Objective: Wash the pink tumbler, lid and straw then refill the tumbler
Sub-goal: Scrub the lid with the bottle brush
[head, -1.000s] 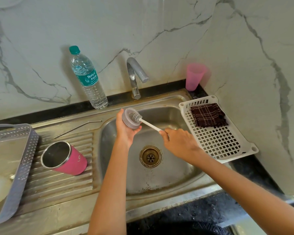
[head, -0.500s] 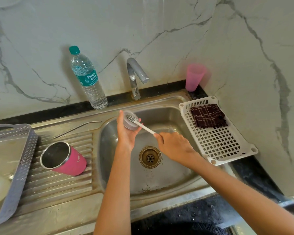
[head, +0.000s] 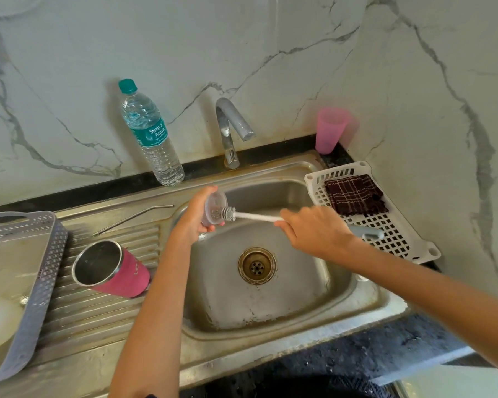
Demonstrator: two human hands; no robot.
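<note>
Scrubbing is under way over the sink [head: 219,308] basin: nearest to me, on the ribbed draining board [head: 98,311] at the sink's left side, the pink tumbler [head: 124,275] lies on its side, lidless, its open mouth toward the front left corner; whether it has been washed I cannot tell. Above the basin the left hand [head: 194,215] curls round the clear lid [head: 215,206], holding it on edge, while the right hand [head: 314,232] grips the white handle of a small brush [head: 252,216] whose bristled head touches the lid's face. So the lid is, I judge, mid-wash. Further back on the draining board the metal straw [head: 133,218] lies flat near the sink's rear edge, touched by neither hand, and I'd say its cleaning remains to be done. At the back edge stands a capped water bottle [head: 151,139], left of the tap [head: 232,124], from which I see no water running; the refill looks to be the last step left.
</note>
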